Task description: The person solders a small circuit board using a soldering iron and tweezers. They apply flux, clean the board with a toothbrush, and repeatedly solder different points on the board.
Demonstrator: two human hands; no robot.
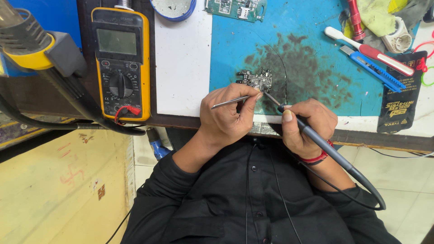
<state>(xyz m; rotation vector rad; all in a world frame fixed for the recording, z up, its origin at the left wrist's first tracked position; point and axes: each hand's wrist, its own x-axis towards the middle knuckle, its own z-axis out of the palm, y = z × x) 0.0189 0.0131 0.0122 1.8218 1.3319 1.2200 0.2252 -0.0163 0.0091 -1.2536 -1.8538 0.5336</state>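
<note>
Left hand: the left hand is curled, thumb and fingers pinching slim metal tweezers whose shiny shaft juts out to the left.
Right hand: the right hand is closed in a pen grip around a grey soldering iron, its thin metal tip slanting up to the board.
Circuit board: a small dark circuit board, irregular in outline and studded with tiny parts, lies on the mat just above both hands, met by the iron's tip.
Mat: a blue work mat, matte and blotched with black scorch stains around the board.
Multimeter: a yellow-cased multimeter, rectangular, with grey screen and round dial, lies well to the left.
Cable: a smooth grey cable loops from the iron's handle.
</note>
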